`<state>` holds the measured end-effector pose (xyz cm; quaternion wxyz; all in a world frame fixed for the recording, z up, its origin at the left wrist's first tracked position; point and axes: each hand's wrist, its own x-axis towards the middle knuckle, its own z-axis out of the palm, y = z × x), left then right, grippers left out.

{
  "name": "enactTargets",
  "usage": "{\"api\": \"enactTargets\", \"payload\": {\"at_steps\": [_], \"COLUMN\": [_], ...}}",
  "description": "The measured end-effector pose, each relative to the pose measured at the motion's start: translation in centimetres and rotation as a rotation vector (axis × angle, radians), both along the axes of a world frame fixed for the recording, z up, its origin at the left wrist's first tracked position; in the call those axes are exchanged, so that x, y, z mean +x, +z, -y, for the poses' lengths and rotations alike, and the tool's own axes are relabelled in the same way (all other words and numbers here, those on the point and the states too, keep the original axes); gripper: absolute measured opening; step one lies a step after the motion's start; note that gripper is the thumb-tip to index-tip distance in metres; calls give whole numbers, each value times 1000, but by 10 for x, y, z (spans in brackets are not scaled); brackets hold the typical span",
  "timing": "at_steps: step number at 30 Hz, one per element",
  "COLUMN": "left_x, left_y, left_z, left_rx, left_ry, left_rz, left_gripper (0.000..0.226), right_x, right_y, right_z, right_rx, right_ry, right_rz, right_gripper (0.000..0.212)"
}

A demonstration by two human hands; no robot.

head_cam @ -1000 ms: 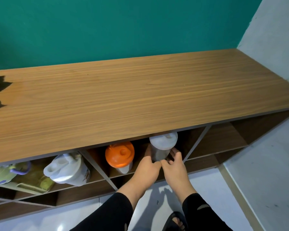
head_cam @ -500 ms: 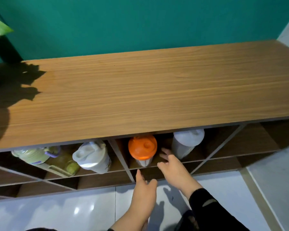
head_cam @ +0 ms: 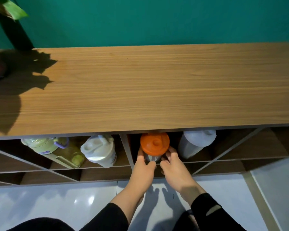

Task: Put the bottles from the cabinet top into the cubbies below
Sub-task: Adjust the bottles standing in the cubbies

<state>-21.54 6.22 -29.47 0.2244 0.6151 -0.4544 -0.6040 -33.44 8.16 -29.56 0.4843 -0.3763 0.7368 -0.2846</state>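
The orange-lidded bottle (head_cam: 154, 144) stands in the middle upper cubby, and both hands wrap its metal body just under the lid: my left hand (head_cam: 143, 169) on its left side, my right hand (head_cam: 174, 167) on its right. A grey-lidded bottle (head_cam: 196, 142) leans in the same cubby to the right. In the cubby to the left stand a white shaker bottle (head_cam: 99, 151) and a pale green bottle with a purple loop (head_cam: 42, 145). The wooden cabinet top (head_cam: 148, 90) has no bottles on it.
A potted plant (head_cam: 5, 17) stands at the far left end of the top, against the teal wall. A lower row of cubbies (head_cam: 40, 176) lies beneath. White floor tiles (head_cam: 57, 204) spread in front. My dark sleeves and knees fill the bottom edge.
Both hands left the grey-lidded bottle, drew back, then moved left and closed around the orange-lidded bottle. The camera view shifted left, bringing the plant into sight.
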Motion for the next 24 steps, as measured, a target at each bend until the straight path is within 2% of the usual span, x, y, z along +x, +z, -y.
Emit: {"api": "enactTargets", "payload": {"at_steps": [2, 4, 7, 9, 11, 14, 16, 18, 21, 24], "left_x": [-2, -2, 0, 4, 16, 54, 85, 112, 136, 149], "left_y": [0, 0, 2, 7, 14, 20, 23, 22, 23, 29], "left_z": [2, 0, -7, -16, -25, -34, -33, -23, -6, 7], "left_rx": [-3, -11, -22, -18, 17, 66, 104, 114, 98, 61], "left_ry": [1, -6, -58, -106, -66, 163, 353, 438, 397, 320], "left_rz": [6, 13, 14, 24, 42, 46, 11, 45, 98, 96], "left_gripper": [49, 54, 64, 62, 53, 25, 21, 32, 62, 67], "right_x": [0, 0, -1, -1, 6, 33, 58, 90, 137, 169], "right_y": [4, 6, 5, 5, 8, 17, 21, 27, 25, 14], "right_z": [0, -1, -6, -13, -17, -19, -19, -18, -9, 3], "right_rx": [-13, -3, 102, 204, 299, 355, 282, 238, 220, 163], "right_ry": [5, 24, 81, 210, 368, 518, 539, 474, 370, 243], "right_rz": [7, -16, -77, -149, -223, -213, -144, 0, 147, 183], "right_gripper": [60, 57, 58, 47, 29, 23, 38, 53, 68, 77]}}
